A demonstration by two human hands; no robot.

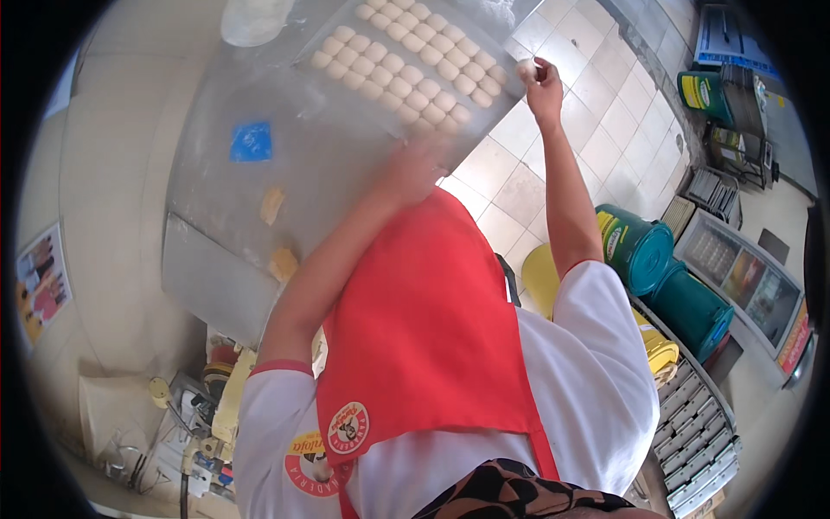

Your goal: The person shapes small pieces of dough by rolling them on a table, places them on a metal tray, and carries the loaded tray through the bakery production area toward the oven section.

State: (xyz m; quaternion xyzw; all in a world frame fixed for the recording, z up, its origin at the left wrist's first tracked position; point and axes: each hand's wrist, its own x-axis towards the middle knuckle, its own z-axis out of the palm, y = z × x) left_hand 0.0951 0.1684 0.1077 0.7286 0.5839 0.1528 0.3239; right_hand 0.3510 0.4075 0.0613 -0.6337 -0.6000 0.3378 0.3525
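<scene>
Rows of pale round dough balls (399,85) lie close together in two groups on a metal worktable (216,186). At the table's right edge, my right hand (545,95) is closed on a single dough ball (526,70), pinched in its fingertips. My right arm stretches out over the tiled floor. My left hand (419,166) is smeared by motion at the near end of the closer group, in front of my red apron. Its fingers cannot be made out, nor whether they hold anything.
Left on the table are a blue square piece (251,141) and two yellowish pieces (271,205). A whitish container (252,21) stands at the far edge. White floor tiles (596,112) lie to the right. Green buckets (635,251) and a metal rack (699,432) stand close by my right side.
</scene>
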